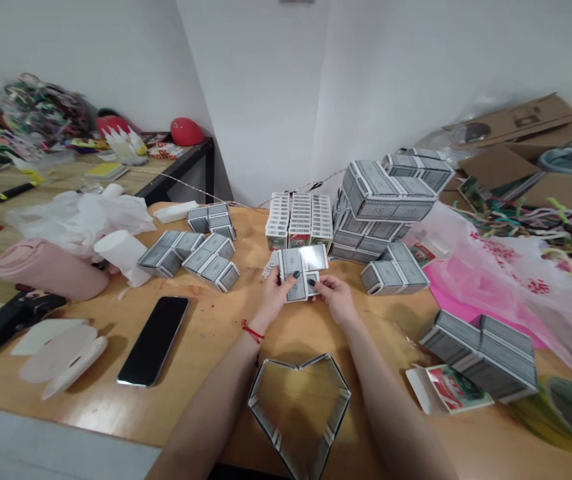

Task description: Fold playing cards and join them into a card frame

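Grey cards are held between left hand and right hand.

black phone, white roll beside pink bundle; cardboard box

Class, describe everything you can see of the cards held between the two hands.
The cards look like stiff paper, with grey patterned backs and white borders; bright glare washes over the far right part. They make a flat, blocky patch, patterned side up. The left hand grips the left side, thumb on top; the right hand pinches the near right part. How they are joined, or whether they touch the table, is unclear.
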A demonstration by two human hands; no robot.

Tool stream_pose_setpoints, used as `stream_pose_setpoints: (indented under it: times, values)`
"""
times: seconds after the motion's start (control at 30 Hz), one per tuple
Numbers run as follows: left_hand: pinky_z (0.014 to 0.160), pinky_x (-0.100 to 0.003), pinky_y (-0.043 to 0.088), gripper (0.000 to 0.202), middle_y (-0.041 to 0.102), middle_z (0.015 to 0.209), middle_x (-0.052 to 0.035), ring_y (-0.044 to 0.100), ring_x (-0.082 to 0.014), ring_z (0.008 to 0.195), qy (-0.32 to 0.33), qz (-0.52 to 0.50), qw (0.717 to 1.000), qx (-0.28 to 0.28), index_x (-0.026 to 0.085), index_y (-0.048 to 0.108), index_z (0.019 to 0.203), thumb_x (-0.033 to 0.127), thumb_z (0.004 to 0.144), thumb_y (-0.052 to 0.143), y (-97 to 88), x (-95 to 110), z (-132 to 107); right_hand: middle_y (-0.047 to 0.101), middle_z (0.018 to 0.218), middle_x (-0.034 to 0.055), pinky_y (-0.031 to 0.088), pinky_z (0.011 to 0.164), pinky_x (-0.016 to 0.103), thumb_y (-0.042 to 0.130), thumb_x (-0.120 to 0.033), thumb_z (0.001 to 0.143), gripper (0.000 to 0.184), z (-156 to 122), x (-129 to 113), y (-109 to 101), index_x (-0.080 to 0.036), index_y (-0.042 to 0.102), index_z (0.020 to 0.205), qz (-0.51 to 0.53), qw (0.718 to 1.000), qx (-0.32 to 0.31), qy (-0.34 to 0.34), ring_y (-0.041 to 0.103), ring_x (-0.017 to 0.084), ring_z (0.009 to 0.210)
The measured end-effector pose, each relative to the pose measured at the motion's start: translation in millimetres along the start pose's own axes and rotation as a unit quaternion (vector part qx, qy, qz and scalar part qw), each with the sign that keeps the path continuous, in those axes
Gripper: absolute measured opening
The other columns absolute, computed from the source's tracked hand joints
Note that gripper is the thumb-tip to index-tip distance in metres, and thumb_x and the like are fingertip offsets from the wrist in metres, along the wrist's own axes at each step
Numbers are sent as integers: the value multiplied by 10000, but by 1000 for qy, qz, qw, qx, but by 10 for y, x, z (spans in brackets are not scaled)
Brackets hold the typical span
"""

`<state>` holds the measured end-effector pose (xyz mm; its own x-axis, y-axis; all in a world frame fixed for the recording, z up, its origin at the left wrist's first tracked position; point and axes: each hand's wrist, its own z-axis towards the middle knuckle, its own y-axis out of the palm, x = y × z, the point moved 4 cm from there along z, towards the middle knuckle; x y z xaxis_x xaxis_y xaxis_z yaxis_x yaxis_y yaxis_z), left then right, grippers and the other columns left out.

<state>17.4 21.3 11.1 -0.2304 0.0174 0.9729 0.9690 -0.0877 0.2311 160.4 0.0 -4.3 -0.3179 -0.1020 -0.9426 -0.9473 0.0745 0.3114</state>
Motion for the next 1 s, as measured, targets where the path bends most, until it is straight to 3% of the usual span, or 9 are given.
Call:
stream_pose_setpoints:
  times: [0.17, 0.4, 0.63, 1.0]
  values:
    - [735, -321, 496, 499, 622, 1034, -93, 603, -200, 863, -78, -72, 993, -48, 150, 519, 1055, 220, 593, 693, 6, -27, 11, 600, 541, -14, 391, 452, 213, 719, -334, 549, 232, -2, 1, -11, -164, 606, 658, -20, 1000, 2, 12, 501, 87, 444]
    - [754, -389, 506, 410, 661, 966, -86, 630, -245, 840, -191, -141, 965, -113, 147, 585, 992, 147, 589, 662, 30, -91, -43, 589, 557, -9, 397, 433, 219, 717, -331, 526, 244, -2, 68, -15, -167, 584, 649, -26, 999, 1, 29, 484, 90, 441]
    - [813, -416, 489, 415, 659, 975, -102, 605, -269, 921, -201, -176, 954, -136, 131, 597, 998, 124, 585, 641, 72, -118, -31, 547, 501, -31, 394, 427, 216, 697, -294, 522, 190, -28, 28, 45, -179, 569, 603, -11, 999, 46, 13, 457, 89, 437]
    - [823, -419, 483, 427, 666, 946, -107, 617, -257, 895, -195, -173, 956, -136, 118, 587, 1019, 147, 599, 653, 103, -110, -12, 542, 509, -27, 320, 430, 213, 668, -279, 512, 156, -38, 34, 44, -184, 565, 581, -16, 994, 105, 0, 429, 90, 443]
